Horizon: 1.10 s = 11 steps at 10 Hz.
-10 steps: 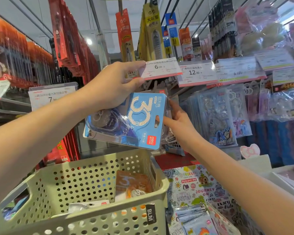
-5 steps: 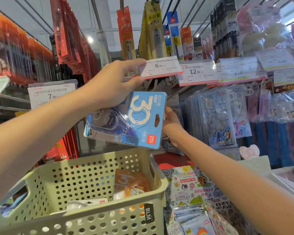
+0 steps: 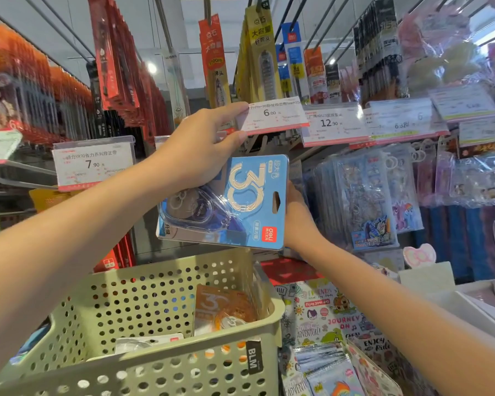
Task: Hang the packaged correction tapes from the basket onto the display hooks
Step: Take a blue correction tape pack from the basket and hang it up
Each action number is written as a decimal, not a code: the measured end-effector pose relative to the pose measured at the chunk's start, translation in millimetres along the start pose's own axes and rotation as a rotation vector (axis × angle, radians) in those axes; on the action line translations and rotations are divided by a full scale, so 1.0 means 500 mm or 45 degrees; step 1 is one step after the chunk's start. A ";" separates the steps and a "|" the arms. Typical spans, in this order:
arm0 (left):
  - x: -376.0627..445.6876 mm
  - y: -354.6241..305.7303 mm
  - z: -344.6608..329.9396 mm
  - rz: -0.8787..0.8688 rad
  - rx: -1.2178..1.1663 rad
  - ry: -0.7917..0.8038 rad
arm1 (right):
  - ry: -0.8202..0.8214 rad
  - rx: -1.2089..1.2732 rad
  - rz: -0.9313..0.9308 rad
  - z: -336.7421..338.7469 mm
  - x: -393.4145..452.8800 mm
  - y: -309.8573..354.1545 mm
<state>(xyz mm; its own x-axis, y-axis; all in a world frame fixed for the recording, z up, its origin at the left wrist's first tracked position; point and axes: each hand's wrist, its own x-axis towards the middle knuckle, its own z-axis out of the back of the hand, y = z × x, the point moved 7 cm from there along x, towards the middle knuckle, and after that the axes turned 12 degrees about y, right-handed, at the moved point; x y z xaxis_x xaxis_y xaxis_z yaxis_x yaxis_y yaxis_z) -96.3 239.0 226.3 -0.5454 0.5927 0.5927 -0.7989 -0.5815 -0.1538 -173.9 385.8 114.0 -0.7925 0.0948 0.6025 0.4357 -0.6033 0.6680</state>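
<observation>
My left hand (image 3: 200, 150) pinches the left end of the 6.00 price tag (image 3: 272, 115) between thumb and fingers and holds it lifted. Just below it, my right hand (image 3: 297, 215) grips a blue packaged correction tape (image 3: 232, 204) by its right edge, turned sideways, with its hang slot near my fingers. The hook behind the tag is hidden. The pale green perforated basket (image 3: 160, 364) sits below, with an orange packaged correction tape (image 3: 223, 310) and a white pack (image 3: 146, 342) inside.
Rows of hanging pen and refill packs fill the hooks above and to the left. Clear pouches (image 3: 366, 195) hang to the right under the 12.90 tag (image 3: 330, 124). A 7.90 tag (image 3: 93, 164) is at left. Printed stationery packs (image 3: 326, 324) lie right of the basket.
My right hand has slid further behind the blue pack's right edge and raised it slightly. My left hand keeps holding the price tag.
</observation>
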 end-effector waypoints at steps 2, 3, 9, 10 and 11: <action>0.000 0.004 -0.001 -0.005 0.005 -0.052 | 0.307 0.234 0.213 -0.053 -0.150 0.057; 0.000 0.003 -0.004 0.017 -0.020 -0.062 | 0.349 0.497 0.241 -0.050 -0.187 0.083; 0.011 0.007 -0.007 -0.048 -0.060 -0.094 | -0.048 1.275 0.383 -0.049 -0.199 0.139; 0.012 0.007 -0.005 -0.073 -0.060 -0.096 | -0.029 1.301 0.421 -0.035 -0.196 0.141; 0.018 0.010 0.000 -0.101 -0.043 -0.112 | -0.020 1.330 0.428 -0.010 -0.196 0.130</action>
<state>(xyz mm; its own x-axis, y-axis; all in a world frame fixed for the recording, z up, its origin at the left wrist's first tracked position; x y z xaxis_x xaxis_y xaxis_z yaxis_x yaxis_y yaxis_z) -105.2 241.4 231.0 -0.4572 0.5839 0.6709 -0.8475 -0.5148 -0.1294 -70.1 333.2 96.0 -0.5632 0.0656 0.8237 0.7812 0.3671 0.5049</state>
